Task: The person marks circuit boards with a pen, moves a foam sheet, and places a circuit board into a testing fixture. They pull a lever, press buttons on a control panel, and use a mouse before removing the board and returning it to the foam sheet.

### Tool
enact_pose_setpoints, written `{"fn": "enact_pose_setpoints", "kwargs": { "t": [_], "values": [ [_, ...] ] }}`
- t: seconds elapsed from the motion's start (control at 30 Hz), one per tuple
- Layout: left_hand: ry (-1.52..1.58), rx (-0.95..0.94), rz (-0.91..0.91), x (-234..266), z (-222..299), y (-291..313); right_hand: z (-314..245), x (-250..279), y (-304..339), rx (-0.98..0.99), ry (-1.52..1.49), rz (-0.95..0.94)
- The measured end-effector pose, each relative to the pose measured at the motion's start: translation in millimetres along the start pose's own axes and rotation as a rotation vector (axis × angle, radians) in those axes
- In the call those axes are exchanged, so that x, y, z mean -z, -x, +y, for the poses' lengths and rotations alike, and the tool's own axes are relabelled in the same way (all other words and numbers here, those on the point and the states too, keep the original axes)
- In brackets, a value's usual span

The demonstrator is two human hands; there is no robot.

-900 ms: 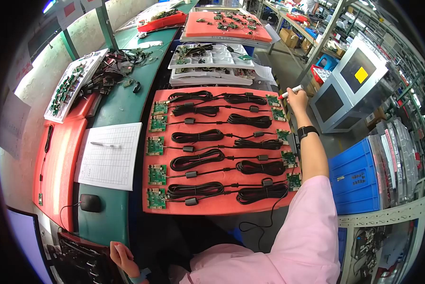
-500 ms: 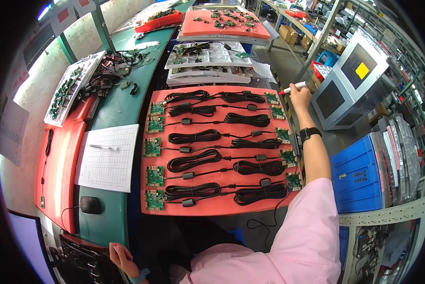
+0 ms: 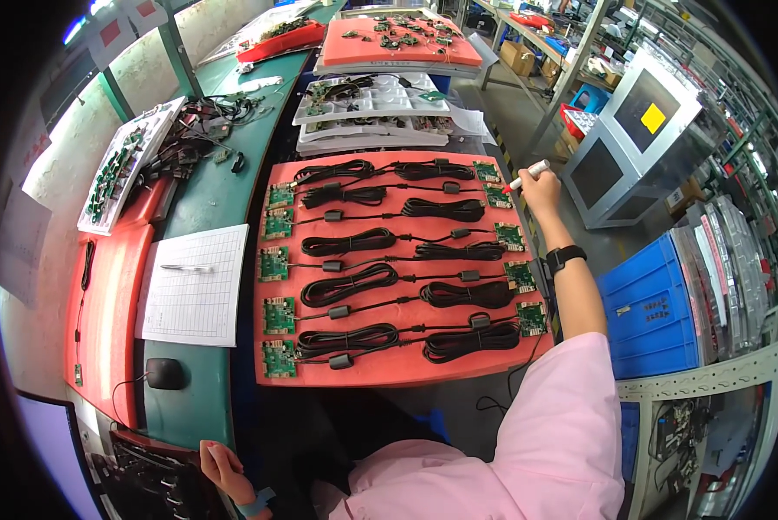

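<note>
My right hand point(image 3: 541, 192) grips a white marker point(image 3: 528, 175) with a red tip. The tip points left, close to the second green circuit board point(image 3: 498, 197) in the right column; whether it touches is too small to tell. Boards line both sides of a red foam sheet point(image 3: 389, 374), each wired to a coiled black cable point(image 3: 349, 286). My left hand point(image 3: 221, 468) hangs low at the left, away from the boards, fingers loosely extended and nothing visible in them. It is nearest a dark object point(image 3: 159, 477) at the bench's near end.
On the green bench point(image 3: 200, 381) at left lie a printed form point(image 3: 200, 316), a pen point(image 3: 187, 268) and a black mouse point(image 3: 165, 373). White trays point(image 3: 371, 134) stand beyond the foam. A blue bin point(image 3: 653, 308) and grey cabinet point(image 3: 636, 139) are at right.
My right hand has shifted slightly down and left with the marker, its tip now beside the second right-hand board. The whole view has shifted a little. My left hand stays put.
</note>
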State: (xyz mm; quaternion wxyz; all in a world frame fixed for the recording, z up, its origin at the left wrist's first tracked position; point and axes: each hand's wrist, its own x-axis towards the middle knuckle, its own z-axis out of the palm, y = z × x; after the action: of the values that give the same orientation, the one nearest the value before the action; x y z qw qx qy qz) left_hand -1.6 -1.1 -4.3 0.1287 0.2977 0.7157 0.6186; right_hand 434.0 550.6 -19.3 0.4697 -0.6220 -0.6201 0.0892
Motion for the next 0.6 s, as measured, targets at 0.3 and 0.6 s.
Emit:
{"fn": "enact_pose_setpoints", "kwargs": {
  "t": [0.3, 0.6],
  "values": [
    [-0.014, 0.008, -0.017, 0, 3, 0, -13, 45, 28, 0.095, -0.055, 0.011],
    [-0.032, -0.001, -0.019, 0, 1, 2, -15, 58, 62, 0.098, 0.086, -0.029]
  ]
}}
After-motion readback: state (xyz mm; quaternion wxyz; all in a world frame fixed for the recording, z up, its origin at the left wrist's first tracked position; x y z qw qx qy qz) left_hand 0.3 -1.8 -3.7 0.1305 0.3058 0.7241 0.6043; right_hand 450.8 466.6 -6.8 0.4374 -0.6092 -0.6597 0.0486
